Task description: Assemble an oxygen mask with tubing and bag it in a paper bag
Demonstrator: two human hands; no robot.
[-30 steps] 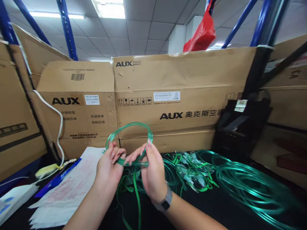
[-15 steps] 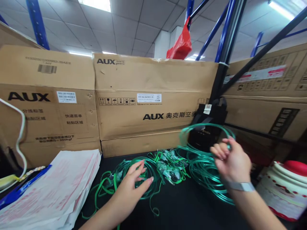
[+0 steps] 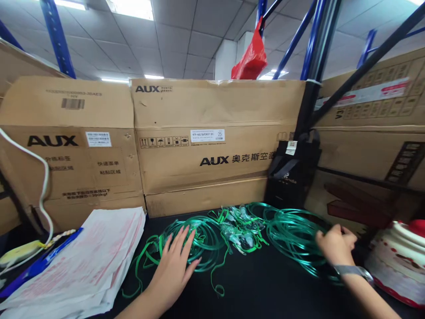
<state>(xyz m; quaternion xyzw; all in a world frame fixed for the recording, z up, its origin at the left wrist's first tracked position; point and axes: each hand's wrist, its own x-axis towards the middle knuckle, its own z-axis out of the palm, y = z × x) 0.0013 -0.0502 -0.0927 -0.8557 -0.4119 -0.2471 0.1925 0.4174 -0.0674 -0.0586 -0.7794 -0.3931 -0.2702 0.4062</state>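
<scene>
A coil of clear green tubing [image 3: 212, 243] lies on the black table, with my left hand [image 3: 175, 263] resting over its left side, fingers spread and gripping nothing. At the right edge of a second, larger coil of green tubing [image 3: 292, 232] is my right hand [image 3: 337, 245], its fingers curled round the outer loops; the exact grip is partly hidden. Between the coils sits a tangled heap of clear plastic pieces with green cords [image 3: 242, 228]. Loose green cord [image 3: 217, 270] trails toward me from the heap.
White papers with red print [image 3: 99, 248] are stacked at the left, beside a blue strip and a white cable [image 3: 44, 190]. Cardboard boxes [image 3: 212, 110] wall off the back. A black bag [image 3: 290, 177] stands behind the right coil; a red-lidded white jar [image 3: 398, 261] is far right.
My right hand has lowered the raised tubing loop and moved right, so it now lies with the coil. My left hand has flattened and shifted slightly left.
</scene>
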